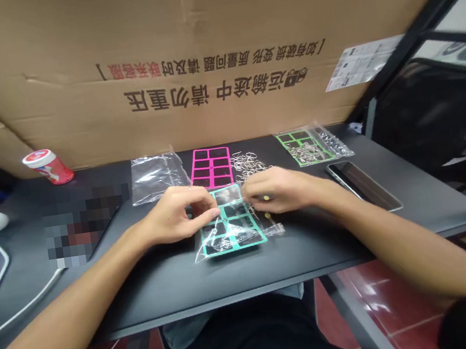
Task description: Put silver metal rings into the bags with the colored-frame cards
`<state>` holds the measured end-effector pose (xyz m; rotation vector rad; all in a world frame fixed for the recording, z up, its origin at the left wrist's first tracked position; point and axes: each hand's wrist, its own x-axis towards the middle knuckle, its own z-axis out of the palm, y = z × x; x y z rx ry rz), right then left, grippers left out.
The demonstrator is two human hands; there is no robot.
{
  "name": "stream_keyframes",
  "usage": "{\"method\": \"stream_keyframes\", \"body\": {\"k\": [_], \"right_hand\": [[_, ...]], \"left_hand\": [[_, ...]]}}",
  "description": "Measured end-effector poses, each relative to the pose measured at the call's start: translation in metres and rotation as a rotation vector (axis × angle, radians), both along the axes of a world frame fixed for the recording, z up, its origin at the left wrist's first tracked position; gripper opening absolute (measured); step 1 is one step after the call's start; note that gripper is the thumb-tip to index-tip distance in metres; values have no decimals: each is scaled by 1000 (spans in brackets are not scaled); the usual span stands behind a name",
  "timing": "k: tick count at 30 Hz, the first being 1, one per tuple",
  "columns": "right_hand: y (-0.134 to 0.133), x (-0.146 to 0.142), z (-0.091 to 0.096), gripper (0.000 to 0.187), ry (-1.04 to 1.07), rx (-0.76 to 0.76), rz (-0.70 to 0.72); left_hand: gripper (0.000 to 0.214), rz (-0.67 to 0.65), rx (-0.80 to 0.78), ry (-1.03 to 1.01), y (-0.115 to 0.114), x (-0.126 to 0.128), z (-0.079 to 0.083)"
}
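Observation:
A teal grid-shaped frame lies inside a clear plastic bag near the table's front edge. My left hand pinches the left side of this bag between thumb and fingers. On the other side, my right hand is closed with its fingertips by the bag's upper right edge; what they hold is hidden. Just beyond that hand is a loose pile of small metal rings. A pink grid frame lies flat behind the teal one.
An unfilled clear bag lies back left. A bagged green frame with metal rings is back right, near a phone. A red-and-white jar and white cables are at left. A cardboard sheet stands behind.

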<state>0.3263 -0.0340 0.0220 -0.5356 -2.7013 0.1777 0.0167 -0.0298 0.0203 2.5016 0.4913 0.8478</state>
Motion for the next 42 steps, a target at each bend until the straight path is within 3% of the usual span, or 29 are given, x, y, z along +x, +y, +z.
{"method": "stream_keyframes", "body": {"k": [2,6,11,14,19,22,24,28,31,35,42], "right_hand": [[7,12,3,18,118,-35,-77],[14,25,8,18,177,62,-211],[4,13,11,16,31,-162,-37],[0,2,9,17,-136,-198,-1],[9,8,4,17,-232,-151,-88],[16,19,2,19,-207,-25,-251],[15,21,2,19,-137,57,-284],[3,3,-2,19,66,61,-10],[-6,-17,-11,33,105,37,153],[-13,-36,-20,48,-18,-15,149],[-21,-44,-8,28,-195,-112,-42]], "left_hand": [[13,-8,-2,0,0,0,-1],[11,-8,-15,7,1,-1,0],[12,1,-14,5,1,-1,0],[13,6,-11,7,1,-1,0],[12,5,-11,8,1,-1,0],[12,-2,-12,12,0,-1,0],[11,-1,-15,14,0,-2,0],[9,4,-5,-4,0,-1,1],[8,-1,23,-30,-1,0,2],[6,-13,69,-49,-3,1,2],[8,-22,27,12,-3,2,3]]}}
